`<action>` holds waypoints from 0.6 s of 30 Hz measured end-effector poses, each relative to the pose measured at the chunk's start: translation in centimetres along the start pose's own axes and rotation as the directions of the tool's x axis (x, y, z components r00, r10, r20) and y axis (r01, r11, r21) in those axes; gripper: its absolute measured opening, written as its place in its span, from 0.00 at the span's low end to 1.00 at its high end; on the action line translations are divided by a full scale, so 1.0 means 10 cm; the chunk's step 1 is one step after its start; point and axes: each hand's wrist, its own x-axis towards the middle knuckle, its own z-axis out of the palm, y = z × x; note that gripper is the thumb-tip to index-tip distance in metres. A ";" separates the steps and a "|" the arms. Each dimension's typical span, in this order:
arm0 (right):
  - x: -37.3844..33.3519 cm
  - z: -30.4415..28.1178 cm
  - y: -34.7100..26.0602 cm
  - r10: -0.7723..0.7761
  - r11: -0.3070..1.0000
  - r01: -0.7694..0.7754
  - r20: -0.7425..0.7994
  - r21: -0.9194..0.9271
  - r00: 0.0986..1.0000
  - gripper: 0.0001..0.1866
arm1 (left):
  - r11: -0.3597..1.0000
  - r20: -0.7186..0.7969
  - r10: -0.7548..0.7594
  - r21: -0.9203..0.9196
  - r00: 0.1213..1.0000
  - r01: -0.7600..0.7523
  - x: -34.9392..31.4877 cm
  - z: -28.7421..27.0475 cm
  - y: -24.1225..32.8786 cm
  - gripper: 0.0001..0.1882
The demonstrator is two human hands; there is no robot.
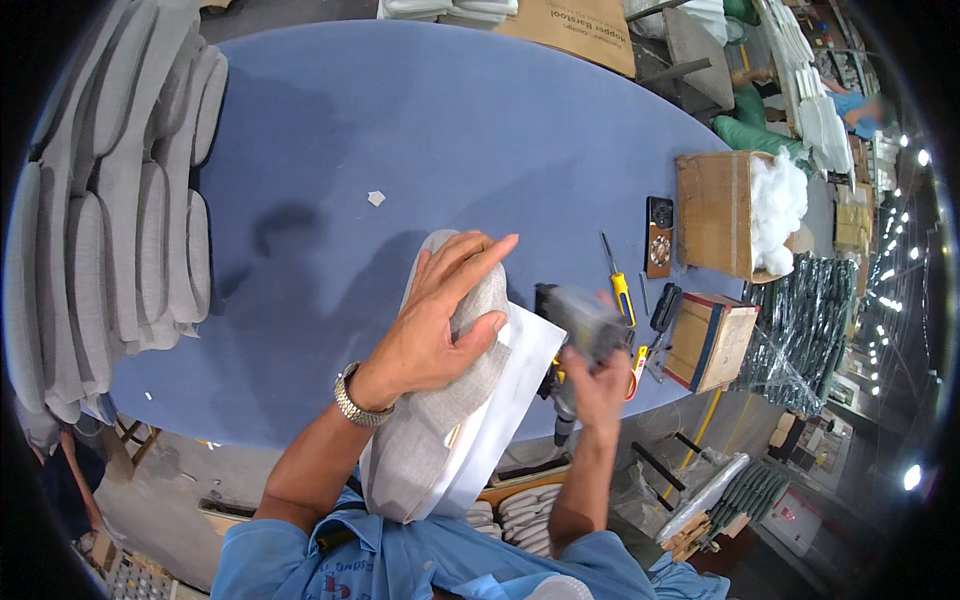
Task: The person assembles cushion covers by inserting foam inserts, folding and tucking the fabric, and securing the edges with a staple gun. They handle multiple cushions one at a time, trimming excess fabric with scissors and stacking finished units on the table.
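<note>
A grey fabric-covered seat pad stands tilted against my body, its pale flat underside facing right. My left hand, with a metal watch at the wrist, lies over the pad's upper part and steadies it, fingers stretched and thumb apart. To the right of the pad, my right hand is closed round a grey and black staple gun. Motion blurs the tool and that hand's fingertips. A connector shows at the tool's lower end.
Grey padded pieces are stacked at the left of the blue table. On the right lie a yellow screwdriver, a phone, scissors and a small wooden box. A carton holds white stuffing.
</note>
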 end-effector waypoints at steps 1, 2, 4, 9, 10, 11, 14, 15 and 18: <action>-0.02 0.05 -0.28 -0.109 0.992 0.113 -0.079 0.051 0.991 0.40 | 1.000 0.016 -0.006 0.006 1.000 0.006 -0.01 0.02 0.00 0.40; -0.06 0.01 -0.48 -0.081 0.996 0.081 -0.010 -0.029 0.997 0.41 | 1.000 0.021 0.001 0.004 1.000 -0.001 -0.02 0.02 0.01 0.40; -0.02 -0.09 -0.74 -0.200 0.954 0.234 0.182 -0.189 0.963 0.41 | 1.000 0.019 0.022 0.008 1.000 -0.023 0.01 0.03 0.01 0.42; 0.19 0.05 -1.17 -0.146 0.850 0.371 0.511 -0.373 0.847 0.38 | 0.999 0.029 0.023 -0.024 0.999 -0.022 0.03 0.05 -0.03 0.45; 0.21 0.05 -1.18 -0.140 0.838 0.386 0.531 -0.387 0.836 0.38 | 0.999 0.033 0.025 -0.028 0.999 -0.024 0.03 0.05 -0.03 0.46; 0.24 0.05 -1.17 -0.134 0.825 0.401 0.551 -0.399 0.824 0.38 | 1.000 0.042 0.011 -0.019 0.999 -0.011 0.03 0.05 -0.03 0.47; 0.30 0.02 -1.22 -0.120 0.808 0.429 0.601 -0.403 0.790 0.41 | 1.000 0.064 -0.008 0.002 0.998 0.008 0.05 0.06 -0.02 0.48; 0.33 0.02 -1.26 -0.095 0.805 0.427 0.620 -0.413 0.779 0.42 | 1.000 0.069 0.001 0.006 0.998 -0.002 0.05 0.06 -0.04 0.48; 0.44 0.02 -1.30 -0.130 0.806 0.485 0.696 -0.341 0.706 0.46 | 1.000 0.077 0.026 0.000 0.997 -0.026 0.06 0.05 -0.07 0.48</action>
